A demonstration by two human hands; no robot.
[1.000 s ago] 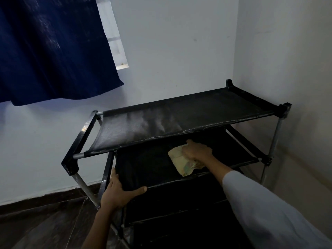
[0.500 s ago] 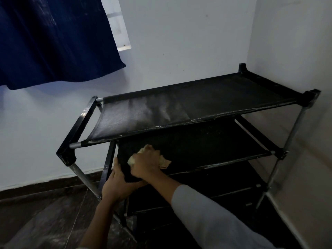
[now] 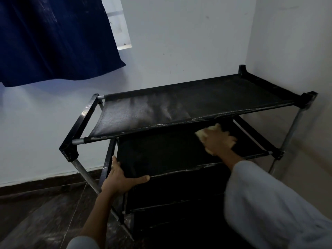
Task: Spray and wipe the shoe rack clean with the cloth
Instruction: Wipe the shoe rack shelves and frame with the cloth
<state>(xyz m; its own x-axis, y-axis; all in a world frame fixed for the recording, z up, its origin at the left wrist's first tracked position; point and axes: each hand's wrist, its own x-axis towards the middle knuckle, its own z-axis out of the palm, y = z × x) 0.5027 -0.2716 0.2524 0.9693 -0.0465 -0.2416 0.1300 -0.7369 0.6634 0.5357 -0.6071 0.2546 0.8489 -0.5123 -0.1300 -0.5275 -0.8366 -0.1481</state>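
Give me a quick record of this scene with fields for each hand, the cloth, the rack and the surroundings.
left hand: left hand grips the front left corner of the second shelf, thumb along its front edge
right hand: right hand presses the cloth on the second shelf, toward its right side; blurred
cloth: yellowish cloth, mostly hidden under the hand
rack: black shoe rack with fabric shelves; top shelf shows a pale dusty patch on its left half
surroundings: dark blue curtain upper left; white wall; dark floor

I count one shoe rack [image 3: 115, 121] with three visible shelves, one cloth [image 3: 202, 134], two hands, one dark curtain [image 3: 53, 38].
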